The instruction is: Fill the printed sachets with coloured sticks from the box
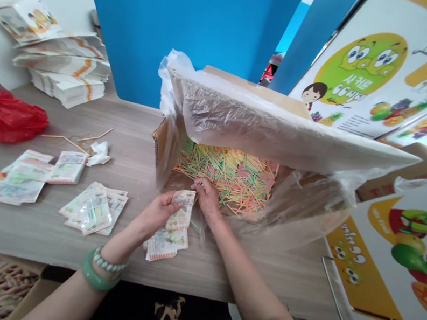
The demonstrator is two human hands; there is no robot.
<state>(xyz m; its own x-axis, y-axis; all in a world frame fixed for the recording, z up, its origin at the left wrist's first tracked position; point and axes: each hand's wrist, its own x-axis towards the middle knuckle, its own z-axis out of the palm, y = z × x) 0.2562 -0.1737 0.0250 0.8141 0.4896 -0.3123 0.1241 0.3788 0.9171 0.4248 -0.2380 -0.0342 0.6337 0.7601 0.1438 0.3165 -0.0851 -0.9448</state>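
Grey wood-grain worktop (114, 261) supports an open carton (157, 145); blue panels (186, 30) stand behind the carton. Clear plastic liner (252, 125) drapes over the carton walls. Loose multicoloured sticks (235, 177) lie inside the carton.

Left hand (155, 213): positioned in front of the carton, toward its left end. Grip is clamped on 1 printed packet (180, 216), held between thumb and fingers. Further packets (164, 247) lie below it, also in front of the carton.

Right hand (207, 198): positioned at the carton's front edge, beside the sticks. Fingers are curled; cannot tell whether this grip contains a stick.

Left of the carton: 2 packet groups (96, 211), a red plastic bag (5, 117) and stacked white packaging (73, 65). Right of the carton: large printed boxes (397, 256).
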